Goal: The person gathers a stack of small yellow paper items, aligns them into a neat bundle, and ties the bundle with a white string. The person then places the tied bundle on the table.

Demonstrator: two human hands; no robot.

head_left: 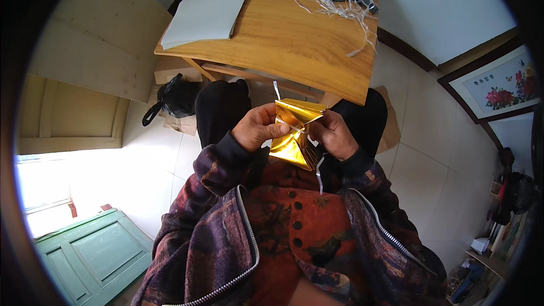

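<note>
The tabletop (pixel 266 31) affords passage between white sheets (pixel 205 18) and tangled strips (pixel 356 12); its person-side edge (pixel 283 73) obstructs low travel beyond the gold foil (pixel 290 150).

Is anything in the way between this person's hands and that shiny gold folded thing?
Nothing visible: the left hand and right hand both hold the gold foil piece directly. A pale strip dangles below the right hand, but it blocks neither hand.

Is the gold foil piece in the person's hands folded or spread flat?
Folded: the gold foil piece, held by the left hand and right hand, shows stacked layers and narrows at its middle.
</note>
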